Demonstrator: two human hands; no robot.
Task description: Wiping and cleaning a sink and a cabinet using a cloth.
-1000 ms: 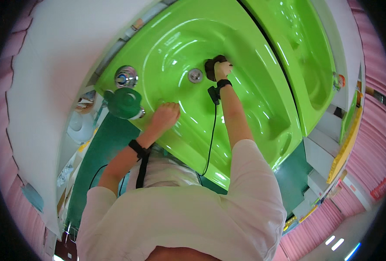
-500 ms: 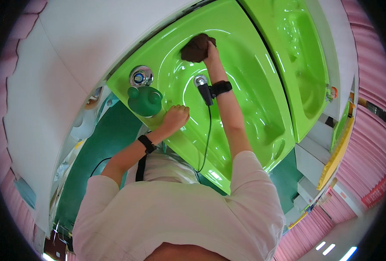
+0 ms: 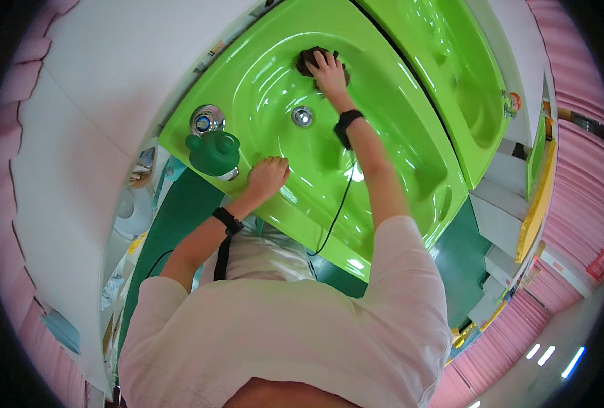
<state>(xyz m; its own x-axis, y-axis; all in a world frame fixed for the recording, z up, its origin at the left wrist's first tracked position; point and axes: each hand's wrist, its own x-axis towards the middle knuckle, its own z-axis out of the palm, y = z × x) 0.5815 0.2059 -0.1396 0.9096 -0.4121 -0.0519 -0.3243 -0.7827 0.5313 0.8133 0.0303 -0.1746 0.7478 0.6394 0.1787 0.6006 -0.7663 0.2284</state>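
Note:
Inside the bright green tub-shaped basin [image 3: 390, 129], my right hand [image 3: 332, 76] presses a dark brown cloth [image 3: 308, 62] against the far inner wall, fingers spread over it. The cloth is bunched and partly hidden under the palm. My left hand [image 3: 268, 177] rests on the near left rim with its fingers curled in; nothing shows in it. Left of that hand, on the basin corner, sits a green frog-head-shaped piece [image 3: 213, 153]. Beyond it is a round chrome fitting [image 3: 207, 120]. A chrome drain [image 3: 302, 116] shows in the basin floor between my hands.
A black wristband [image 3: 346, 127] on my right arm has a cable [image 3: 336, 219] hanging down across the basin's near edge. A second green basin [image 3: 462, 88] adjoins on the right. A white panel [image 3: 118, 81] runs along the left, and green floor [image 3: 179, 211] shows below it.
My right hand has gone from gripping the cloth at its side to lying over it with spread fingers, slightly right. The drain, formerly partly covered by the wristband, now shows fully. My left hand stays on the rim.

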